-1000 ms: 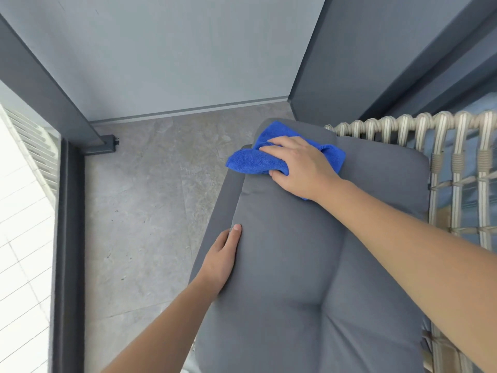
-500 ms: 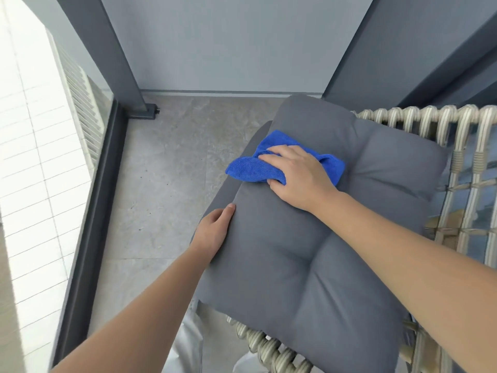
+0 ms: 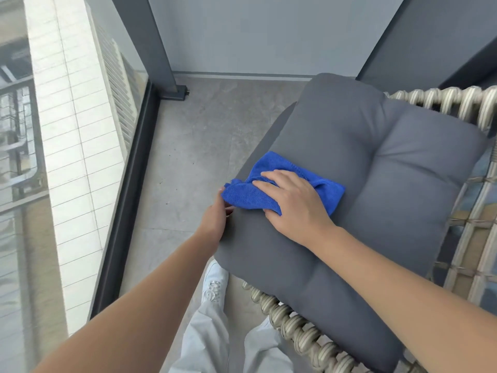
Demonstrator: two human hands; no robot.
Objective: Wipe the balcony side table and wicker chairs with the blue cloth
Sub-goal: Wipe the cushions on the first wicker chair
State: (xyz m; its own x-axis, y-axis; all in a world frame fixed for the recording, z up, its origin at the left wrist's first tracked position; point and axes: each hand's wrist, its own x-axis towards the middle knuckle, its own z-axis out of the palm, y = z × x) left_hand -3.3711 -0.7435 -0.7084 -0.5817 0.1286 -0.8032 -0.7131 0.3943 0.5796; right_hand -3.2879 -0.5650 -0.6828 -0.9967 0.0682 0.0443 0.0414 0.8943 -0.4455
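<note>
Right hand (image 3: 291,201) flat on plush blue cloth (image 3: 271,189); left hand (image 3: 215,219) grips padded cushion (image 3: 376,184) edge

Soft daylight — sharp, edges bowed

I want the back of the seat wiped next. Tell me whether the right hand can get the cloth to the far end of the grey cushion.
Probably yes. The right hand presses the blue cloth on the grey cushion, and nothing lies between it and the far end.
</note>
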